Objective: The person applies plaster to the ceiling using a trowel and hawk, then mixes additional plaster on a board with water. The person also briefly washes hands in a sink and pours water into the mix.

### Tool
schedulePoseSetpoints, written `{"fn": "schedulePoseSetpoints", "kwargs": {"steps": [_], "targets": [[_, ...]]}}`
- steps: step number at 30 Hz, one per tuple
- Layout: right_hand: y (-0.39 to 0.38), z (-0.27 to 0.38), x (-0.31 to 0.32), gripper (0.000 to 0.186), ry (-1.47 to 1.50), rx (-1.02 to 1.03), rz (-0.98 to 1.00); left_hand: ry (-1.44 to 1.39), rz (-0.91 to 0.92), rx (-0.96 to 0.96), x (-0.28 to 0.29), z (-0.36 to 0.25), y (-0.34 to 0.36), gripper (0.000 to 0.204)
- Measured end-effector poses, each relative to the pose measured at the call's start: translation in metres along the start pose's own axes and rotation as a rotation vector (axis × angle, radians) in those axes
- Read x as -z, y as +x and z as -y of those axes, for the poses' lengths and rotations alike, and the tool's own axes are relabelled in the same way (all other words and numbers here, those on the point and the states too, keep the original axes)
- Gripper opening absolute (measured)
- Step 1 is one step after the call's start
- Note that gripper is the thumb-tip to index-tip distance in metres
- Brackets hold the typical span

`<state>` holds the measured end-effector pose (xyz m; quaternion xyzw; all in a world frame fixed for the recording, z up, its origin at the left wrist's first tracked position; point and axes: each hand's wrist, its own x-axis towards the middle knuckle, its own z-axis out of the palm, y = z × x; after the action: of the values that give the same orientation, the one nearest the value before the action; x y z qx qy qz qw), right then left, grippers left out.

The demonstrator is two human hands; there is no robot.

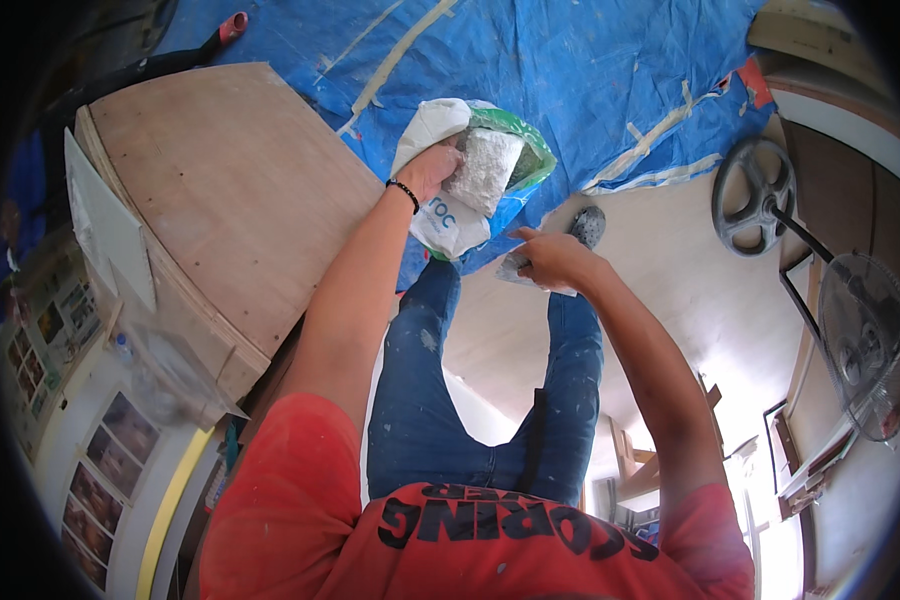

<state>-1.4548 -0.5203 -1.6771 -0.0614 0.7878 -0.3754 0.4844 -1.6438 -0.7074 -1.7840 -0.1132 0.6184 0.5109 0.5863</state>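
My left hand [430,172] grips the folded white top of an open white, green and blue bag [454,228], which holds a pale powdery mass [487,172]. Just right of and below the bag, my right hand [560,258] is closed on a grey flat tool [513,270], partly hidden by the fingers. My shoe [587,224] shows beyond that hand.
A blue tarp [630,70] with tape strips spreads beyond the bag. A curved plywood panel [200,200] fills the left, with a pale sheet [105,225] beside it. At the right stand a fan [863,350] and a grey spoked wheel [753,190].
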Motion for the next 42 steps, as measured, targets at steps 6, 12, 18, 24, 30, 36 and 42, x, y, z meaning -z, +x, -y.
{"fn": "schedulePoseSetpoints", "kwargs": {"steps": [6, 12, 18, 24, 30, 36, 42], "targets": [[-0.023, -0.009, -0.012, 0.041, 0.137, -0.030, -0.045, -0.098, -0.001, -0.036, -0.010, -0.008, -0.033, 0.067], [-0.053, -0.023, -0.021, 0.049, 0.325, 0.007, -0.195, -0.189, 0.117, -0.100, -0.002, -0.001, -0.052, 0.052], [-0.119, -0.021, -0.011, 0.047, 0.488, -0.067, -0.218, -0.246, 0.101, -0.200, -0.024, -0.018, -0.131, 0.046], [-0.195, 0.020, 0.013, 0.037, 1.123, -0.132, -0.193, -0.451, -0.031, -0.260, -0.013, -0.026, -0.248, 0.053], [-0.233, 0.061, 0.043, 0.035, 1.349, -0.119, -0.282, -0.633, -0.056, -0.461, 0.040, -0.029, -0.391, 0.048], [-0.224, 0.120, 0.055, 0.035, 1.342, -0.072, -0.435, -0.833, -0.223, -0.639, 0.129, 0.012, -0.510, 0.045], [-0.174, 0.193, 0.028, 0.038, 1.486, 0.065, -0.407, -1.001, -0.533, -0.800, 0.229, 0.077, -0.583, 0.047]]}}
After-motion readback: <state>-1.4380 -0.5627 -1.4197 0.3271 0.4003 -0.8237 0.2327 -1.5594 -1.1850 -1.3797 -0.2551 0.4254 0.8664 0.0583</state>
